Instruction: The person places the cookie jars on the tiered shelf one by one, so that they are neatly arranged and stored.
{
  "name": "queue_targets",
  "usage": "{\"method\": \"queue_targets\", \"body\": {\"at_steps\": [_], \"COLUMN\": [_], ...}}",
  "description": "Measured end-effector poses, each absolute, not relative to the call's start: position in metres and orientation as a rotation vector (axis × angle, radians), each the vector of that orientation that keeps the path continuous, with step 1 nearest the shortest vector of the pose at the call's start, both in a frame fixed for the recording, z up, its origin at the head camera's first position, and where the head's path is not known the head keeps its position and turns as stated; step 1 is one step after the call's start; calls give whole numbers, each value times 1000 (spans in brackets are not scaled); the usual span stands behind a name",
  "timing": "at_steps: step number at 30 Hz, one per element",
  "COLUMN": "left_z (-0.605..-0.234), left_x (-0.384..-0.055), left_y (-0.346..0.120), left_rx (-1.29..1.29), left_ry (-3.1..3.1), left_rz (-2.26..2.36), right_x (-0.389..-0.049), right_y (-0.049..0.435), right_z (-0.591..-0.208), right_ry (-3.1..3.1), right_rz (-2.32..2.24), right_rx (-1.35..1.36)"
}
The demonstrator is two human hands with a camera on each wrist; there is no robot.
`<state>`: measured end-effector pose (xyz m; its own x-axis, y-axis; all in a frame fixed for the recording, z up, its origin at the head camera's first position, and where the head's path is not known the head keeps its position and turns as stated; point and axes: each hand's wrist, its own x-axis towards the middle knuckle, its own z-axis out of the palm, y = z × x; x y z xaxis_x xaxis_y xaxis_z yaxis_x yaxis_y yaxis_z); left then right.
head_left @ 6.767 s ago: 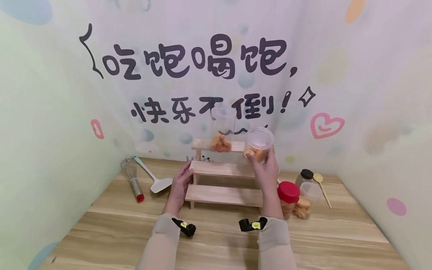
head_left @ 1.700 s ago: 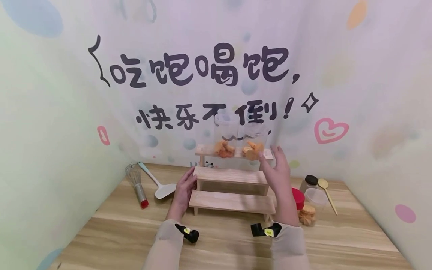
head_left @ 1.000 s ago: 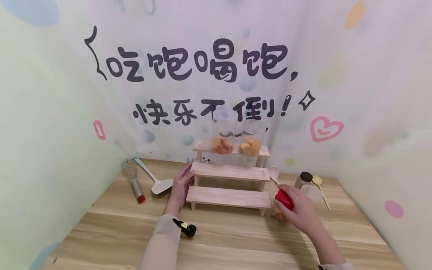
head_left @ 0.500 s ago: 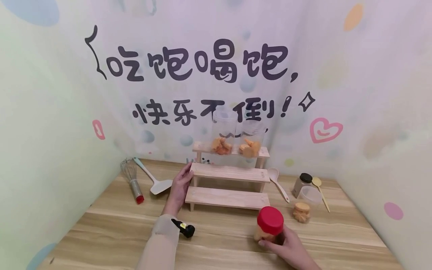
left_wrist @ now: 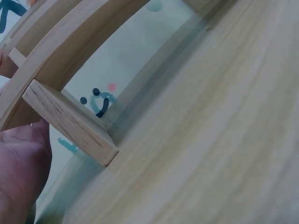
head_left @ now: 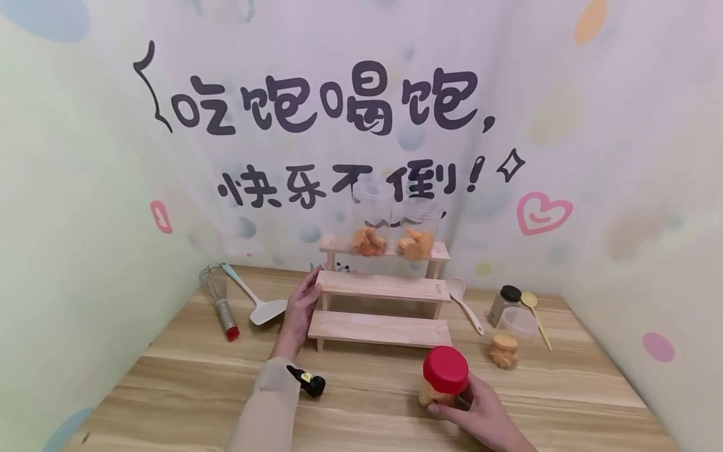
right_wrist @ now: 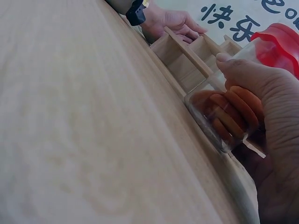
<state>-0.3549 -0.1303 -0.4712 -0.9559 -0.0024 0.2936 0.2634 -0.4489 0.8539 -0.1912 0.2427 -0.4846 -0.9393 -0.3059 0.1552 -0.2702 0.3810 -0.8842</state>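
Observation:
My right hand (head_left: 480, 411) grips a clear jar with a red lid (head_left: 445, 371) in front of the stand's right end. Orange-brown cookies (right_wrist: 229, 112) show through its wall in the right wrist view. Whether its base touches the table, I cannot tell. My left hand (head_left: 299, 314) holds the left side of a three-tier wooden display stand (head_left: 384, 285); in the right wrist view its fingers (right_wrist: 187, 32) bend against the stand's end. Two clear jars, the left one (head_left: 371, 220) and the right one (head_left: 419, 229), stand upright on the top tier with cookies inside.
Left of the stand lie a whisk (head_left: 221, 304) and a white spatula (head_left: 265, 311). To the right are a pale spoon (head_left: 465, 306), a black-lidded jar (head_left: 504, 307), a yellow spoon (head_left: 536, 320) and a clear container (head_left: 518, 323) beside cookies (head_left: 504, 351). A printed curtain hangs behind.
My right hand let go of the clear cookie jar on the top tier, then took the red-lidded jar and brought it forward and left. My left hand stays at the stand.

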Motion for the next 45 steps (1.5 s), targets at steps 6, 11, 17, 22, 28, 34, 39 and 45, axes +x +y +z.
{"method": "queue_targets", "body": {"at_steps": [6,11,17,22,28,34,39,45], "left_z": [-471,-472,-471,-471,-471,-472,-472,-471], "left_x": [-356,-356,-355,-356,-355,-355,-355,-354], "left_y": [-132,-132,-132,-132,-132,-132,-133,-132], "left_rx": [-360,-349,-320,-311,-315,-353,-318,-317], "left_ry": [-1549,-1530,-1525,-1517,-1489,-1450,-1439,-1406], "left_rz": [-2498,-2504,-2511,-2525,-2522,-2523,-2518,-2538], "right_x": [-191,-190,-189,-189,-189,-188,-187,-186], "right_y": [241,241,241,241,240,240,238,235], "right_z": [-483,-482,-483,-484,-485,-485,-483,-482], "right_ry": [2587,2575,2595,2628,2678,2712,2707,2775], "right_rz": [-1666,-1704,-1717,-1716,-1733,-1733,-1741,-1790], "right_rx": [-521,-499,-476,-476,-490,-528,-502,-451]}}
